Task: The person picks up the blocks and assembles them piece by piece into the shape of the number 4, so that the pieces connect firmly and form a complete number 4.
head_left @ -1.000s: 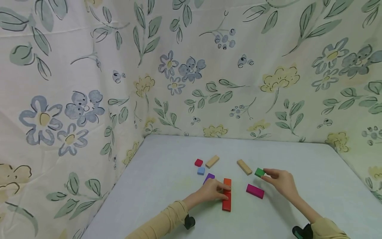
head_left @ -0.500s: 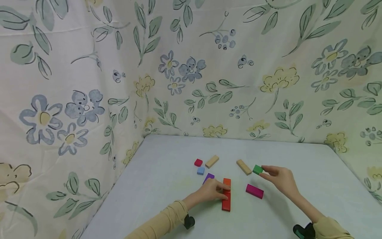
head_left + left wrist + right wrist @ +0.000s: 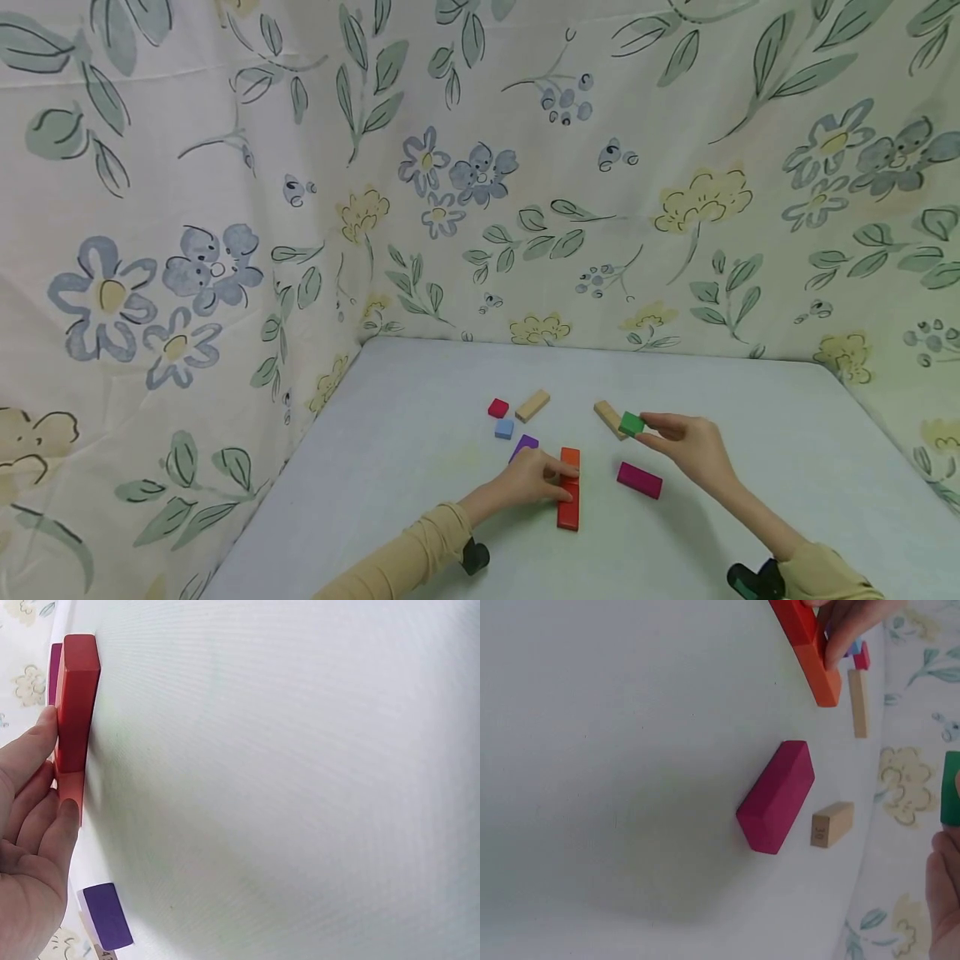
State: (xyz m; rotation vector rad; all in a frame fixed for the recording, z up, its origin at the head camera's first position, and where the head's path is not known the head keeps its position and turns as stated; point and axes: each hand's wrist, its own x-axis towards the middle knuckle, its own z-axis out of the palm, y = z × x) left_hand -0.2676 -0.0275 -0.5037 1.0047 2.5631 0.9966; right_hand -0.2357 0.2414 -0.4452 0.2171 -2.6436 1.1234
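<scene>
My left hand (image 3: 528, 479) holds a red block (image 3: 568, 512) and an orange block (image 3: 571, 456), lined up end to end on the white table. In the left wrist view its fingers and thumb lie along the sides of the red block (image 3: 78, 712). Between thumb and fingertips, my right hand (image 3: 693, 446) pinches a green block (image 3: 631, 424). That green block overlaps the near end of a plain wooden block (image 3: 607, 415) in the head view. A magenta block (image 3: 639, 480) lies between the two hands, nearer me than the green one.
Left of the orange block is a purple block (image 3: 528, 442), partly behind my left hand. Farther back lie a light blue cube (image 3: 504, 429), a red cube (image 3: 498, 408) and another wooden block (image 3: 533, 406). Floral cloth (image 3: 480, 275) hangs behind the table (image 3: 420, 375).
My right hand has moved left with the green block, from beside the right wooden block to overlapping it in view. The left hand and the red and orange blocks have stayed put.
</scene>
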